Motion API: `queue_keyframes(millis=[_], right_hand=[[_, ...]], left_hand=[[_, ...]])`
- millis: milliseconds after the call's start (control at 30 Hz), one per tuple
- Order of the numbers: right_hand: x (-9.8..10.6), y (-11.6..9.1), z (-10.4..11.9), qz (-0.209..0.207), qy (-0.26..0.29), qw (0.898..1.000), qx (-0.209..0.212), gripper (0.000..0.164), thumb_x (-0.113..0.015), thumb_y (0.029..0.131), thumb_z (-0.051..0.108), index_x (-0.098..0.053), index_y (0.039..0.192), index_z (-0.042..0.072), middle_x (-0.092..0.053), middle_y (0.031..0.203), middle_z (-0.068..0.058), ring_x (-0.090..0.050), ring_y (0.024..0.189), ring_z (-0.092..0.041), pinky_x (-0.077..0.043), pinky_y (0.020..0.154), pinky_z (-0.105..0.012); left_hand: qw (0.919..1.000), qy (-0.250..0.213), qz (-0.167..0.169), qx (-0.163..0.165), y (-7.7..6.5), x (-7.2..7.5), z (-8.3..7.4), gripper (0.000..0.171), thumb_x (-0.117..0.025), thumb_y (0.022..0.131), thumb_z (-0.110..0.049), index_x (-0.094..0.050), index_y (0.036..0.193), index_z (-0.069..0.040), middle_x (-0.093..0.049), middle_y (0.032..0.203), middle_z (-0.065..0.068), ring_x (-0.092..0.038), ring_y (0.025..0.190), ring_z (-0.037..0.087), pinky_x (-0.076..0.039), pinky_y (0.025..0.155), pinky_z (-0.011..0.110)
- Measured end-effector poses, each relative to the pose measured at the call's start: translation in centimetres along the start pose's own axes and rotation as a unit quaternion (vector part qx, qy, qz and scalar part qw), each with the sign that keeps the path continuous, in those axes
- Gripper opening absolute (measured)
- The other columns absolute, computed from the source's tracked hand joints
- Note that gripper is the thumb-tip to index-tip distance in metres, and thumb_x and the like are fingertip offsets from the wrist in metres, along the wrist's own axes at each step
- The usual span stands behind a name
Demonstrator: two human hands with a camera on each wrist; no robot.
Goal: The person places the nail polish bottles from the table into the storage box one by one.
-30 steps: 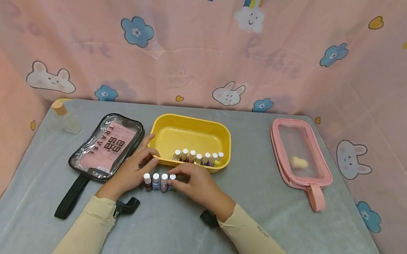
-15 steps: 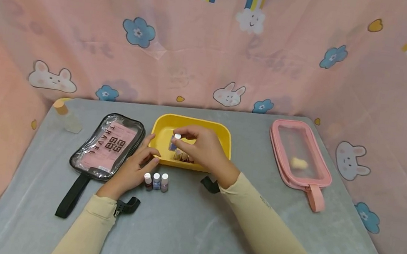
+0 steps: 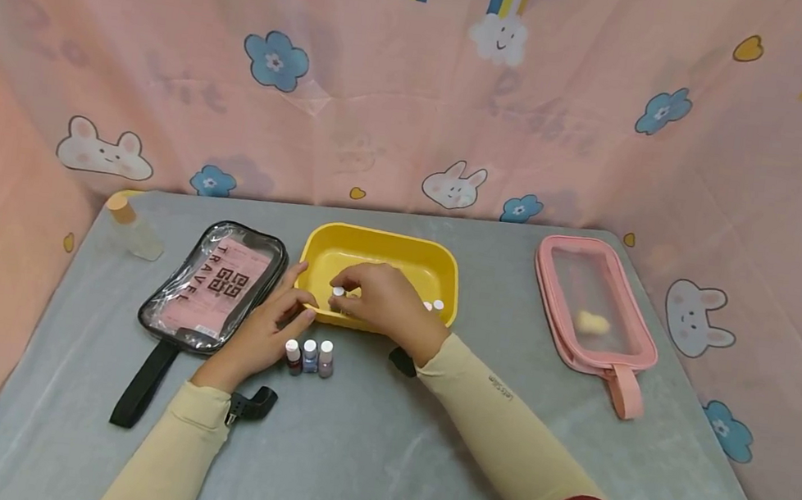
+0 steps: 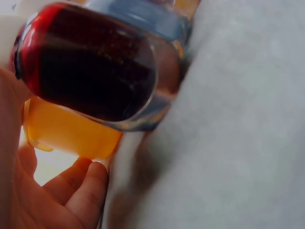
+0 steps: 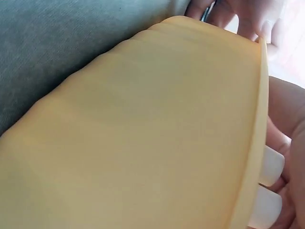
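My right hand [image 3: 391, 302] is inside the yellow tray [image 3: 402, 243], pinching a small nail polish bottle [image 3: 338, 293] by its white cap near the front left corner. At that same corner my left hand [image 3: 265, 333] grips the tray's rim between thumb and fingers. Other white-capped bottles [image 3: 437, 305] stand along the tray's front wall, mostly hidden by the right hand; two caps [image 5: 270, 166] show past the rim in the right wrist view. In front of the tray, three bottles stand in a row: dark red [image 4: 95, 67], blue [image 3: 309, 357] and greyish purple [image 3: 326, 359].
On the left lies a clear, black-edged pouch [image 3: 214, 286] with a black strap. Behind it is a bottle with an orange-tan cap [image 3: 133, 229]. A pink see-through pouch [image 3: 595, 305] lies at the right, a pale yellow thing showing within. Grey cloth [image 3: 470, 423] covers the table.
The right hand took the fourth bottle from the row's right end, carried it over the tray's rim and lowered it inside at the left. The left hand stayed at the corner.
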State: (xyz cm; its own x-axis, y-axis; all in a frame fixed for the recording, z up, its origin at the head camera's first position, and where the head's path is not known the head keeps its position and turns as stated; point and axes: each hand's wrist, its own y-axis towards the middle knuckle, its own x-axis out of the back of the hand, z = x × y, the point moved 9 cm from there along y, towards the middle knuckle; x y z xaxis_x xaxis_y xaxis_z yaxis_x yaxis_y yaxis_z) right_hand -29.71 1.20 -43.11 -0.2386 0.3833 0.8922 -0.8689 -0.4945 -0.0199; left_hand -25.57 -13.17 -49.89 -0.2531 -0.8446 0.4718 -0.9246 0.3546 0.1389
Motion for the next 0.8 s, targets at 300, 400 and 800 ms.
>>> queue_keyframes(millis=[300,400,800], right_hand=[[-0.5,0.0,0.2,0.012,-0.049,0.999,0.005,0.034,-0.081,0.097,0.035,-0.079,0.122,0.012,-0.077,0.106,0.002,-0.066,0.093,-0.015,-0.056,0.094,-0.030],[0.0,-0.3,0.5,0.004,-0.056,0.998,0.016,0.040,-0.079,0.098,0.038,-0.076,0.129,0.013,-0.076,0.117,0.001,-0.069,0.104,-0.016,-0.056,0.099,-0.032],[2.4,-6.0,3.1,-0.136,0.140,0.972,0.133,0.045,-0.090,0.089,0.024,-0.074,0.127,0.007,-0.076,0.117,-0.005,-0.069,0.093,-0.020,-0.057,0.085,-0.025]], left_hand=[[1.0000,-0.005,-0.002,-0.005,0.0,-0.1,0.0,0.013,-0.057,0.111,-0.027,-0.063,0.118,-0.018,-0.012,0.178,-0.002,-0.016,0.161,0.031,-0.033,0.121,0.058],[1.0000,-0.005,-0.002,-0.006,0.0,-0.1,-0.1,0.013,-0.057,0.111,-0.027,-0.063,0.118,-0.018,-0.011,0.178,-0.002,-0.017,0.160,0.032,-0.033,0.121,0.059],[0.9999,-0.002,-0.006,-0.012,-0.1,0.1,-0.2,0.013,-0.057,0.111,-0.025,-0.063,0.119,-0.016,-0.011,0.178,0.000,-0.019,0.160,0.034,-0.036,0.119,0.059]])
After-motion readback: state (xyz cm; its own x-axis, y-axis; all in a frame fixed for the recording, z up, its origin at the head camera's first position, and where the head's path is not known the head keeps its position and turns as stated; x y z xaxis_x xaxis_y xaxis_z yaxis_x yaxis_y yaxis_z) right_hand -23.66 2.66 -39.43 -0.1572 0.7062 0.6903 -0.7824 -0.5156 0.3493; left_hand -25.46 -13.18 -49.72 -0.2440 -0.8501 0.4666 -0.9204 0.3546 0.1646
